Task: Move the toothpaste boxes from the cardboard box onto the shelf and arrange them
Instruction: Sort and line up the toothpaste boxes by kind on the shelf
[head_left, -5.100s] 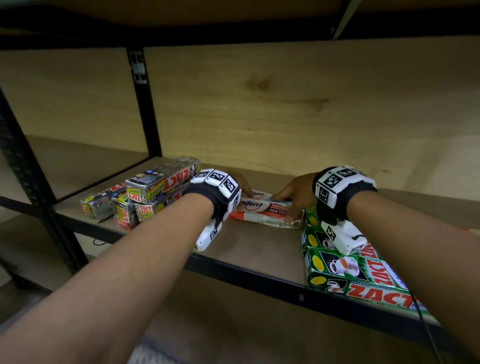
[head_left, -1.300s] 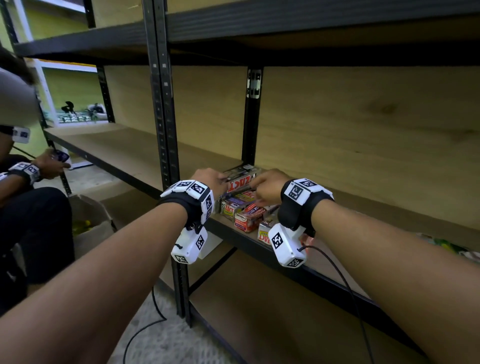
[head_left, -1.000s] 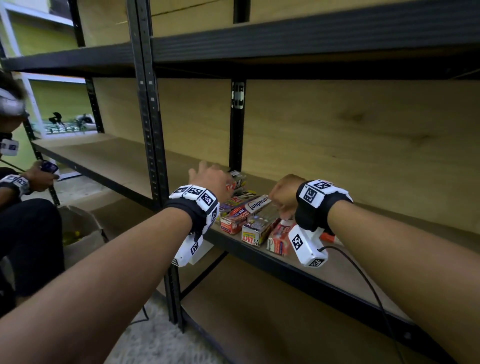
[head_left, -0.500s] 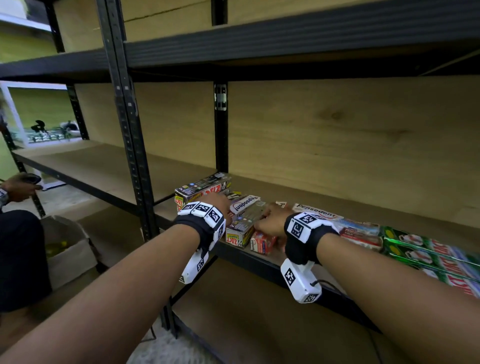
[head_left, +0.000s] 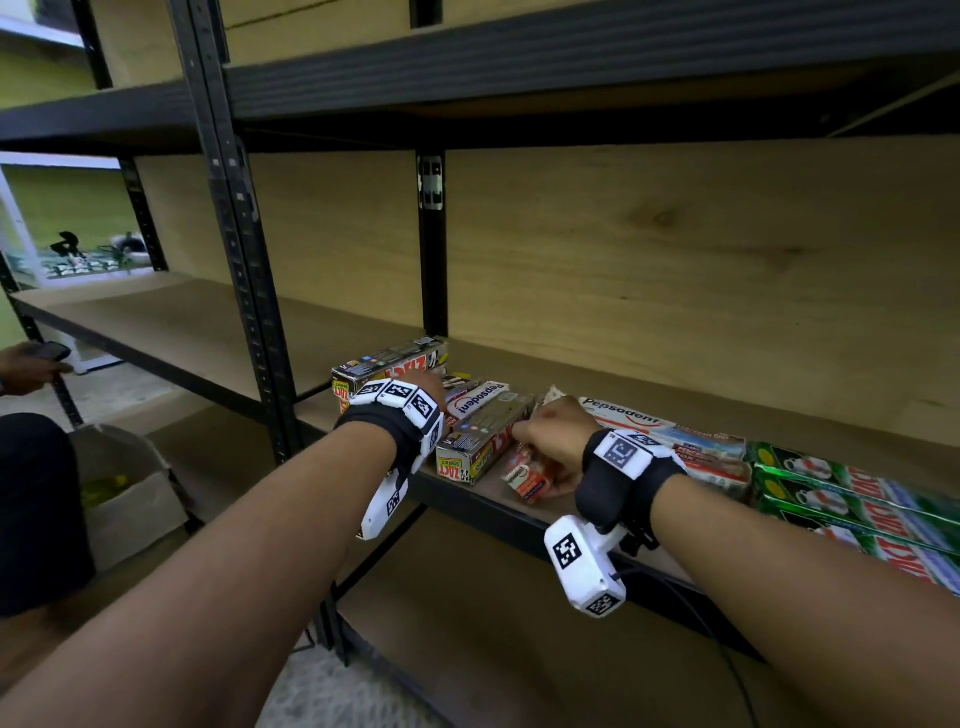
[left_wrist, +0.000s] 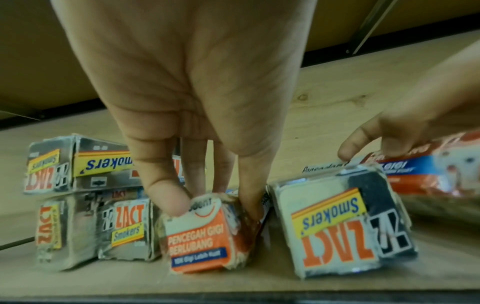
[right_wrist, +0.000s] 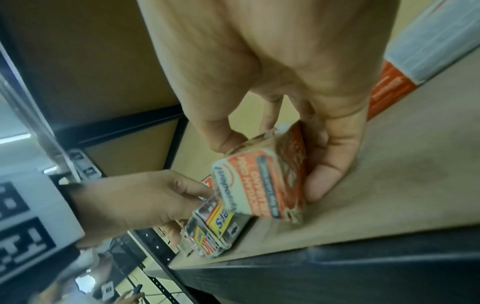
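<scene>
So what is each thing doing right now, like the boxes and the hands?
Left hand: pinches a small orange Pepsodent box that rests on the shelf.
Right hand: grips another orange Pepsodent box, tilted, at the shelf's front edge.
Silver Zact boxes: stacked, one on top, ends facing out.
Loose Zact box: lying on the shelf, label upside down.
Green Zact boxes: lying flat, side by side.
Cardboard box: open, on the floor.

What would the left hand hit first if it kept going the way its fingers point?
The left hand fingers already grip a small orange Pepsodent box; pushing on presses it into the shelf board. Depth unclear.
</scene>
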